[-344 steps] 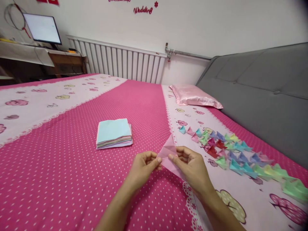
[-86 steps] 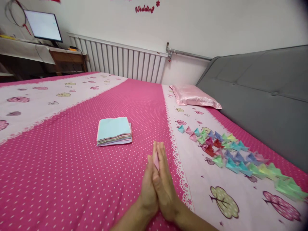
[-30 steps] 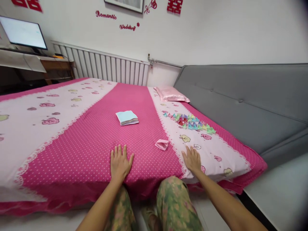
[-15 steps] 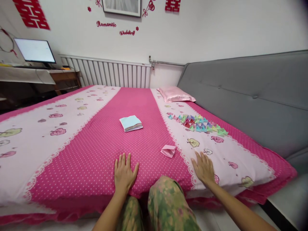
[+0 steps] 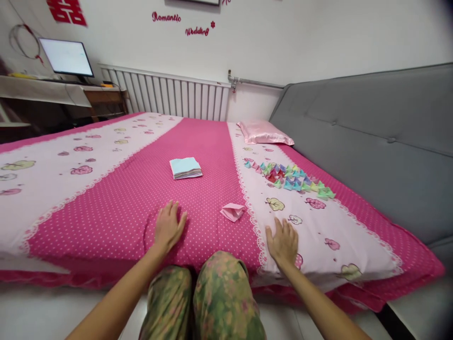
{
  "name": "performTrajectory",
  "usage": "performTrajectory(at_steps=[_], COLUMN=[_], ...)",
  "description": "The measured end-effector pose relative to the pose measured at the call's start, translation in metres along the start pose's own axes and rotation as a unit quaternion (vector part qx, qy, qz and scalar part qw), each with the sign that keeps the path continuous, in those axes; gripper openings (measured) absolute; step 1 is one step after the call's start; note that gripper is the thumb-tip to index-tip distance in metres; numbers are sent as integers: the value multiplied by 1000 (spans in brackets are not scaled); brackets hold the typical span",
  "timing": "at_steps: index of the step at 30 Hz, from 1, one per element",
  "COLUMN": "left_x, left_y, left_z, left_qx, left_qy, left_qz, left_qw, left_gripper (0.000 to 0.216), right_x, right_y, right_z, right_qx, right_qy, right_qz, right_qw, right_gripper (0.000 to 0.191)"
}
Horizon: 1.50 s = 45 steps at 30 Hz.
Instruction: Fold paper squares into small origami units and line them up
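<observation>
1. The left hand point(image 5: 169, 226) lies palm down on the dotted pink middle strip of the bed point(image 5: 116, 208), close to its near edge; the fingers are spread and it holds nothing.
2. The right hand point(image 5: 283, 241) also lies flat and open, on the pale printed strip just past the lace seam, near the same edge; it is empty.
3. The folded pink paper point(image 5: 231, 211) rests on the bed between the two hands, a little farther in; it touches neither.
4. A stack of coloured sheets point(image 5: 185, 167), pale blue on top, sits mid-bed; a cluster of small folded paper pieces point(image 5: 290, 177) lies on the right pale strip; a pink pillow point(image 5: 264, 132) lies at the far edge.
</observation>
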<state>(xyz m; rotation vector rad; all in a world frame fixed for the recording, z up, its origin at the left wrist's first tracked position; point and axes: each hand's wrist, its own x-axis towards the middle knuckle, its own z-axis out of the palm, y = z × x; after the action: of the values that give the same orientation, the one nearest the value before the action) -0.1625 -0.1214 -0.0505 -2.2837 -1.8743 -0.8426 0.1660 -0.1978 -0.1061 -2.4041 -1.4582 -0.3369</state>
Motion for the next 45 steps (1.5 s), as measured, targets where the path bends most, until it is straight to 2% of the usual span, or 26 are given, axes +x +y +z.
performTrajectory(at_steps=[3,4,5,7,9,11,13,16,21,30,38,45], left_x=[36,49,62,82,92,91,80,59,44,31,-3,-18], left_y=[55,75,95,129,151,161,161,153,147,147,138,132], left_z=[7,13,19,36,56,76,93,108,115,100,79,72], left_qx=[-22,-35,-57,-63,-59,-47,-31,-17,-15,-5,-2,26], left_qy=[-23,-50,-114,-174,-219,-252,-264,-249,-224,-202,-195,-183], left_qz=[61,94,134,176,193,197,183,167,168,177,209,217], left_qw=[998,994,983,967,955,946,946,954,960,963,958,958], left_gripper=[47,44,45,43,42,44,50,63,69,74,61,56], right_x=[0,1,1,1,2,2,3,4,5,3,1,-1], right_y=[1,2,2,2,2,2,2,1,0,1,2,1], right_z=[-1,-1,-1,-1,-1,-1,-1,-1,-2,-1,-3,-5], right_qx=[10,13,16,22,24,25,27,26,17,22,23,27], right_qy=[3,7,12,20,25,29,32,32,36,41,39,30], right_qz=[-2,-3,-4,-7,-9,-11,-11,-12,-12,-12,-10,-7], right_qw=[1000,1000,1000,1000,999,999,999,999,999,999,999,999], right_gripper=[56,56,56,56,56,56,56,56,55,55,56,55])
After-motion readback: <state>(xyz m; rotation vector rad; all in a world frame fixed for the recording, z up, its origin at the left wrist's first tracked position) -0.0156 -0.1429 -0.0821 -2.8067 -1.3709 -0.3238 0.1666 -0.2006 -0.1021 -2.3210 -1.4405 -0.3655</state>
